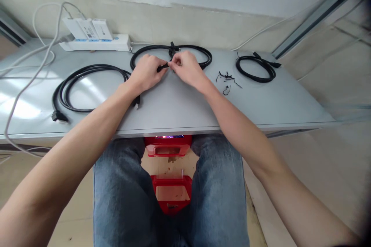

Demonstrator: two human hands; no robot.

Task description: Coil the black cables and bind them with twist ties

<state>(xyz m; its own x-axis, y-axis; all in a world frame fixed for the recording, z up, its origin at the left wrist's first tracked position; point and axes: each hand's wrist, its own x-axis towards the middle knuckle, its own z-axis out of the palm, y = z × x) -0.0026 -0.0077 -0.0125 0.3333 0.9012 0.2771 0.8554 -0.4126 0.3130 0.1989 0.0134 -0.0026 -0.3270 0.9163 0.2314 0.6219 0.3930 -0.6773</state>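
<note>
My left hand (pixel 147 72) and my right hand (pixel 187 68) meet at the middle of the grey table (pixel 179 104). Both pinch the near side of a coiled black cable (pixel 199 51) that lies flat there. The coil has a tie at its far side. A short black piece shows between my fingertips; I cannot tell whether it is a tie or the cable itself. A larger loose black cable coil (pixel 87 71) lies left of my left wrist, its plug at the front left.
A small tied black cable coil (pixel 256 67) lies at the right. Several loose black twist ties (pixel 227 79) lie between it and my right hand. A white power strip (pixel 95 42) with white adapters sits at the back left, with white cords trailing left. Red bins (pixel 171 189) stand under the table.
</note>
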